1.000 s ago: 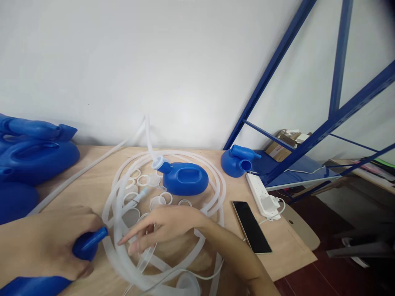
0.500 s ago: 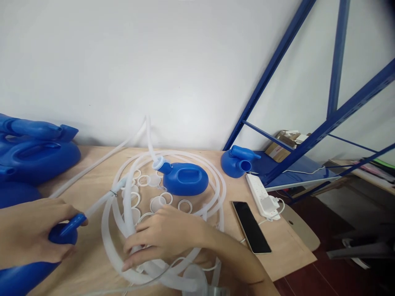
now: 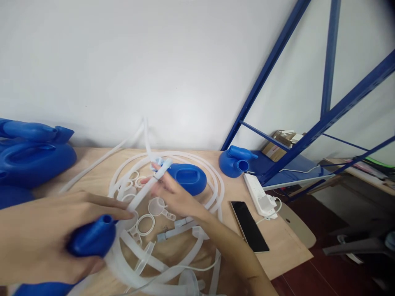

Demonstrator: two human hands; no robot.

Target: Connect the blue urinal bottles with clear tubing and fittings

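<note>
My left hand (image 3: pixel 58 230) is wrapped around a blue plastic urinal bottle (image 3: pixel 95 238), its narrow spout pointing up and to the right. My right hand (image 3: pixel 177 195) grips a translucent hose (image 3: pixel 143 193) close to its end, which carries a pale blue fitting (image 3: pixel 165 165). The hose slants down toward my left fingertips; whether they touch it I cannot tell. Just behind my right hand lies another blue urinal bottle (image 3: pixel 191 179), its mouth partly covered by my fingers and the hose. White rings (image 3: pixel 145 224) and a clear cap with a tab (image 3: pixel 156 206) lie between my hands.
Coiled hoses (image 3: pixel 220 189) spread over the wooden table (image 3: pixel 277 263). Several blue bottles (image 3: pixel 33 160) are piled at left, and one more (image 3: pixel 230 162) stands at the back right. A phone (image 3: pixel 249 226) and a power strip (image 3: pixel 254 187) lie on the right, before a blue metal shelf (image 3: pixel 296 174).
My right hand has moved up and away from the coil and now holds the hose end, raised toward the middle. My left hand has shifted right with the bottle, turning its spout upward.
</note>
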